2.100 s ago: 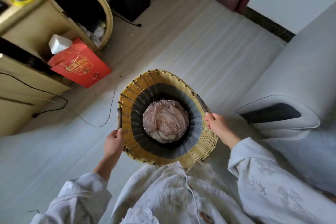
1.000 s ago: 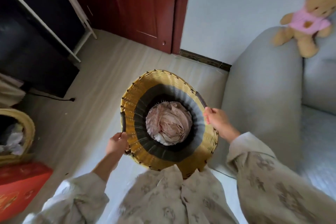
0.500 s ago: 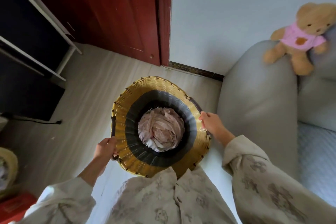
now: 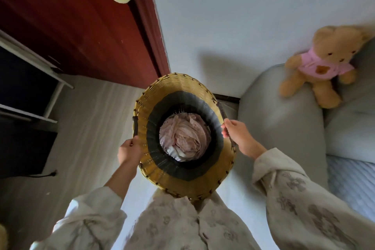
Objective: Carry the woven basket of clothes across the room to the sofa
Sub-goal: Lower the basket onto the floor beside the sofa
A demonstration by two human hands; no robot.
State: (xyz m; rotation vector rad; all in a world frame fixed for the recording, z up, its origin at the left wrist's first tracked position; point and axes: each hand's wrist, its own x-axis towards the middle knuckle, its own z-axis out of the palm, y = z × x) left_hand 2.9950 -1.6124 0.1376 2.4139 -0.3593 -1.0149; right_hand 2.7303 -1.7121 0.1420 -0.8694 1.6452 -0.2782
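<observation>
Both hands hold the woven basket (image 4: 183, 136) in the air, in front of the person's chest. Her left hand (image 4: 129, 150) is curled around the dark handle (image 4: 135, 126) on the basket's left rim, and her right hand (image 4: 237, 134) grips the matching handle on the right rim. Crumpled pinkish clothes (image 4: 185, 138) lie bunched at the bottom. The basket hangs just beside the grey sofa's armrest (image 4: 280, 119), where a teddy bear (image 4: 326, 63) in a pink shirt sits on top, against the wall.
</observation>
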